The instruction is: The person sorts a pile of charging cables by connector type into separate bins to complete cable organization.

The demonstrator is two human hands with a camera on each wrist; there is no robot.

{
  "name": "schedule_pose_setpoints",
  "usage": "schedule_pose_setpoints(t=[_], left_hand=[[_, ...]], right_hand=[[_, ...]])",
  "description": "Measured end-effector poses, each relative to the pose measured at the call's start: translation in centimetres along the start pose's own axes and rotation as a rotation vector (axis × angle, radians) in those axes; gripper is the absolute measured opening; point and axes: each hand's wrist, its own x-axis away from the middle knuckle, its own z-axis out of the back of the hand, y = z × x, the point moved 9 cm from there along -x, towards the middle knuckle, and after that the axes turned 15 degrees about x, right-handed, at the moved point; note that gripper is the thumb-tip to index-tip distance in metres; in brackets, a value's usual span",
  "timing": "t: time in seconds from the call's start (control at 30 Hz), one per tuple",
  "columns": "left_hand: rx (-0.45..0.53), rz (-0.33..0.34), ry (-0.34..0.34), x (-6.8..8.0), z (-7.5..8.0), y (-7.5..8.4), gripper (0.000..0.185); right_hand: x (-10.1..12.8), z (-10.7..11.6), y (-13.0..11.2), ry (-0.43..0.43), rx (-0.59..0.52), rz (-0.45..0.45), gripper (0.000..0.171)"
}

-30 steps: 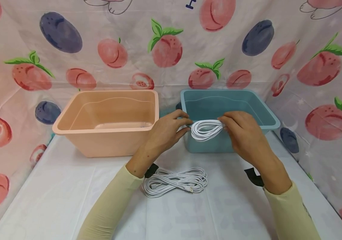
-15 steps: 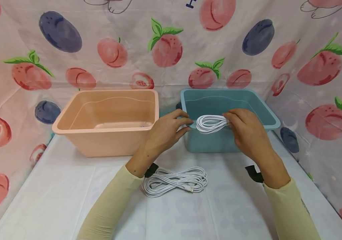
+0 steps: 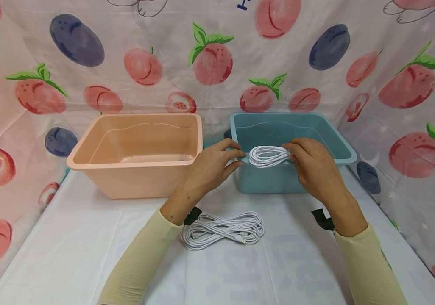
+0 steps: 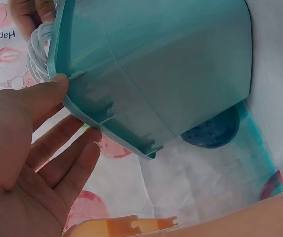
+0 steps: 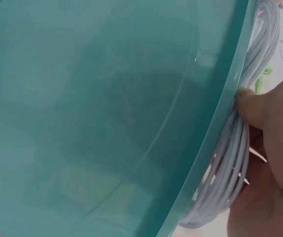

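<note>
White cable coil [image 3: 267, 156] sits at front rim of teal bin [image 3: 332, 140], pinched by right hand [image 3: 314, 168]. Left hand [image 3: 210, 166] loosely open, fingertips at bin's rim. Second cable bundle [image 3: 222, 230] lies on table [image 3: 80, 241]; peach bin [image 3: 137, 169] beside.

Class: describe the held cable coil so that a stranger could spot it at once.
Find the blue tub, right of the peach tub. At its front rim the right hand grips a white cable coil. Unlike the coil on the table, this one is lifted.
</note>
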Motion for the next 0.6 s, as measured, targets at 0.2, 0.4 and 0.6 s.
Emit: schedule_pose_setpoints(t=[0.2,0.4,0.6], left_hand=[[-0.005,-0.01,0.001,0.0,0.0,0.0,0.024],[-0.003,-0.015,0.001,0.0,0.0,0.0,0.023],[-0.003,-0.019,0.004,0.1,0.0,0.0,0.023]], right_hand=[[0.0,0.0,-0.1,-0.004,-0.014,0.016,0.029],[0.0,-0.1,-0.5,-0.014,-0.025,0.026,0.03],[-0.1,-0.2,-1.6,-0.056,-0.027,0.024,0.034]])
